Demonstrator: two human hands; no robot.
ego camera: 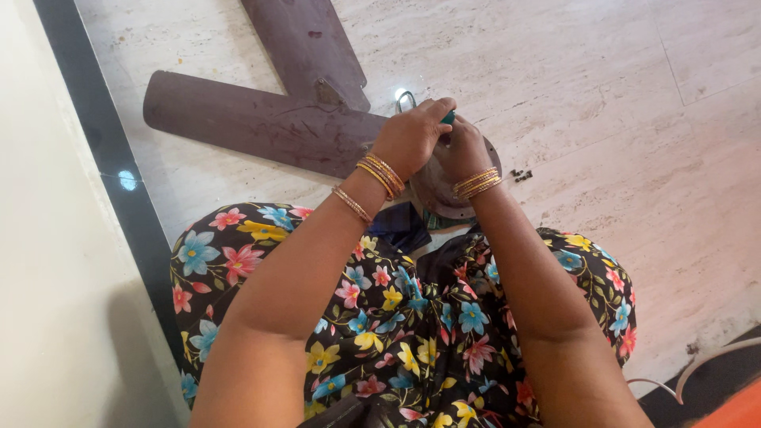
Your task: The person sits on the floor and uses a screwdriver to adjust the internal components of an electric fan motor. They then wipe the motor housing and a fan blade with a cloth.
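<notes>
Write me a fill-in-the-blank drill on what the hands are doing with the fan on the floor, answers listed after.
1. The brown ceiling fan lies on a pale marble ____.
2. The left hand and the right hand meet over the fan's round ____ housing, where the blades join.
3. Both wrists carry gold ____.
4. The left hand's fingers close round a tool with a ____ handle.

Missing words: floor; motor; bangles; green
</notes>
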